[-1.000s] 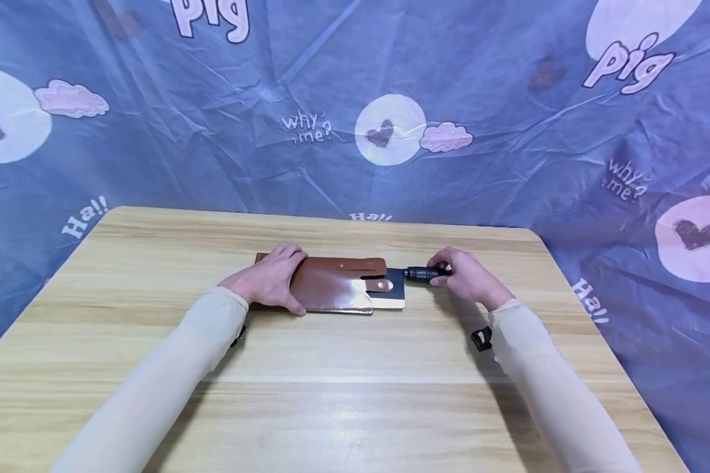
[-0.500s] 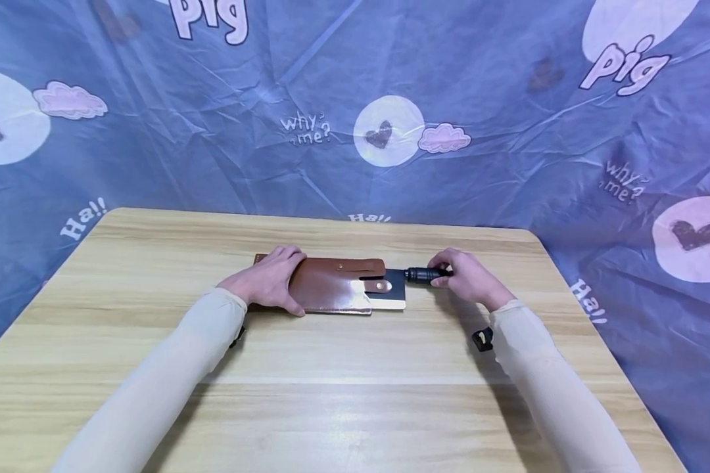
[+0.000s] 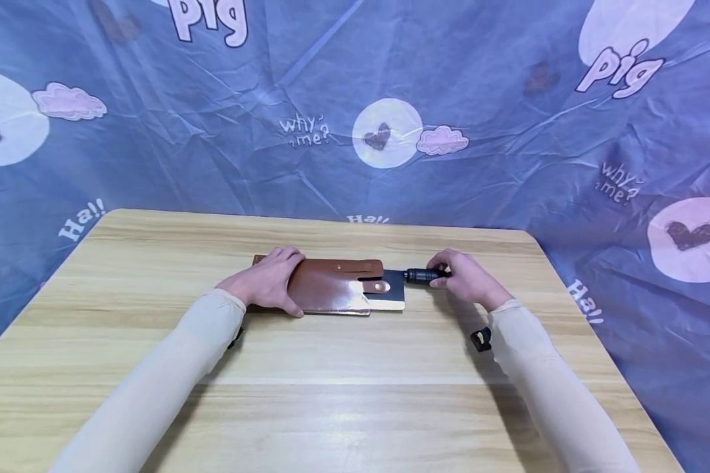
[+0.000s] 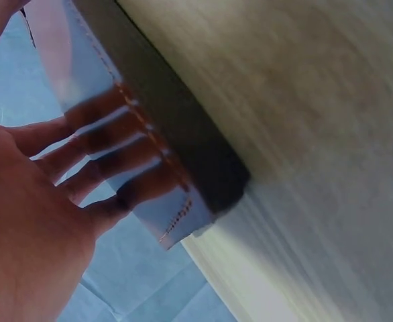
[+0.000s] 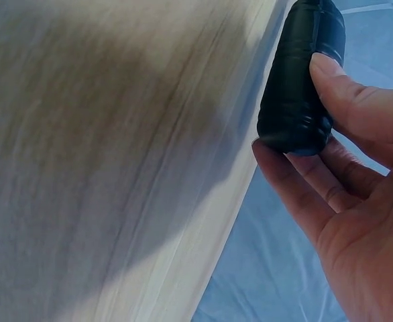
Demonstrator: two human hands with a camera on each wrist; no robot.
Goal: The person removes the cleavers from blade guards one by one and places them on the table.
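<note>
Left hand [image 3: 270, 281] splayed across the brown leather sheath [image 3: 325, 289], likely bracing it on the tabletop [image 3: 331, 414], I pinch the black handle [image 3: 419, 275] of the cleaver [image 3: 395, 289] in my right hand [image 3: 469, 279], probably to control it where it juts out.

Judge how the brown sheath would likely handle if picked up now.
The sheath would probably feel fairly stiff, since the blade is partly inside it. Its glossy surface suggests it could be slightly slippery. Lying broad and flat, it seems unlikely to roll.
</note>
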